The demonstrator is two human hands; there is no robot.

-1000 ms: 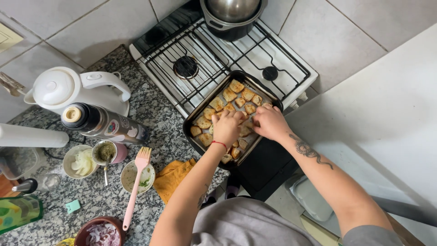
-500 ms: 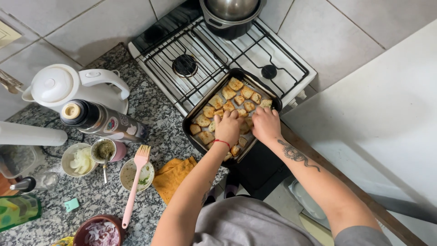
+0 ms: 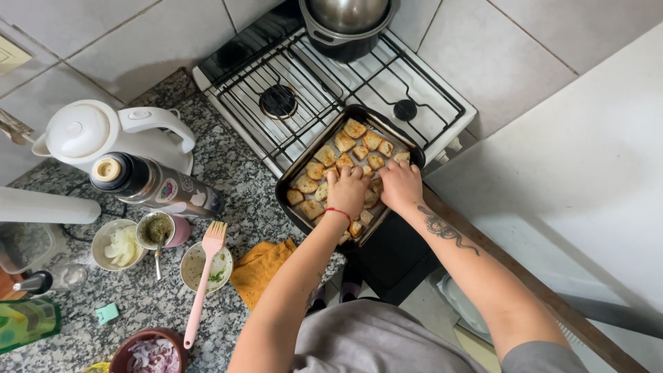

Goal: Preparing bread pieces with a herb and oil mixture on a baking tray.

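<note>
A dark baking tray point(image 3: 295, 181) rests on the front of the white gas stove point(image 3: 442, 97), holding several golden toasted bread pieces point(image 3: 343, 141). My left hand point(image 3: 348, 189) lies palm down on the pieces in the tray's middle, fingers together, a red string at the wrist. Beside it, my right hand point(image 3: 401, 185) presses on the pieces at the tray's near right side. Whether either hand grips a piece is hidden under the fingers.
A steel pot point(image 3: 345, 24) sits on the back burner. On the granite counter stand a white kettle point(image 3: 90, 135), a flask point(image 3: 148, 185), small bowls point(image 3: 117, 243), a pink brush point(image 3: 204, 273) across a bowl, a yellow cloth point(image 3: 259, 266) and chopped red onion point(image 3: 148, 356).
Both hands have shifted slightly toward the near side of the tray while staying on the bread pieces. The tray and counter items have not moved.
</note>
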